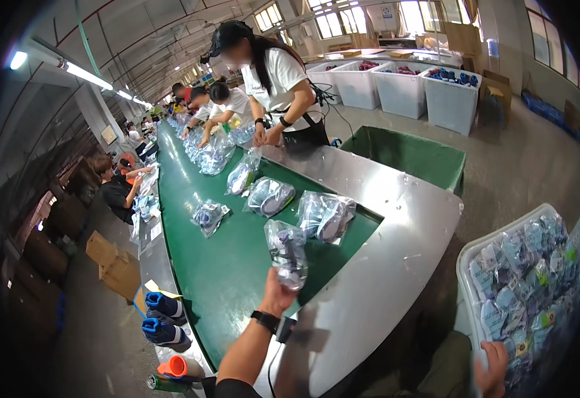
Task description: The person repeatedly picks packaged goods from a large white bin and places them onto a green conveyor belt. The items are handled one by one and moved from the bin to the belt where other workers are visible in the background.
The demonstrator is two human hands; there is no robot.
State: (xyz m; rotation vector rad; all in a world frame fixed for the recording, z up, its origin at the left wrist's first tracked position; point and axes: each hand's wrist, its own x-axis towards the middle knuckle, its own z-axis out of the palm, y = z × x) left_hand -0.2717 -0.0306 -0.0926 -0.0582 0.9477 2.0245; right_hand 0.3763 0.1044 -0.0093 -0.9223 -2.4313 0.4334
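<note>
Fingers of the right hand point(492, 365) curled over the near rim of a white bin point(465, 255), still heaped with crinkly clear bags of bluish shoes, so plenty seemed left to move. Left of it, the left hand point(278, 292) gripped one bagged shoe point(288, 253) by its lower end, upright over the smooth green belt point(230, 278) edged by a curved, shiny steel bench point(396, 265). Farther along, several glossy bags point(326, 215) already lay flat on the belt, and a person in a white shirt point(280, 73) bent over more.
</note>
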